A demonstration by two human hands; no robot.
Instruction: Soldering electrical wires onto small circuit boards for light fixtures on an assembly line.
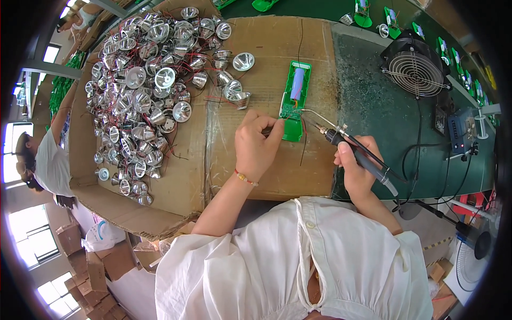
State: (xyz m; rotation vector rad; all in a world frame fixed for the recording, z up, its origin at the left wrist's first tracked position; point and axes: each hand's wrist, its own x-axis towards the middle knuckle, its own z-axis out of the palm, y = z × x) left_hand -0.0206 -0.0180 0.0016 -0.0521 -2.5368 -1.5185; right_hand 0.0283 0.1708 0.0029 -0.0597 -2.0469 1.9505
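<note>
A green plastic housing [293,130] lies lengthwise before me on the cardboard. Inside it sit a purple cylindrical battery cell [297,84] and a small green circuit board [289,111] with short wires. My left hand [255,141] is closed, its thumb and fingertips pinching the housing's left edge beside the board. In my right hand [358,162] is a soldering iron [333,137], gripped by its black handle. A thin curved metal tube [319,116] on the iron reaches over to the board. The iron's tip points at the board; whether it touches I cannot tell.
To the left a cardboard box [144,224] holds a heap of shiny reflectors [142,100] with red wires. Several loose reflectors lie nearby. A black fan [415,73] and a blue control unit [461,130] stand right. More green housings [392,22] line the back. Another person [50,160] is at left.
</note>
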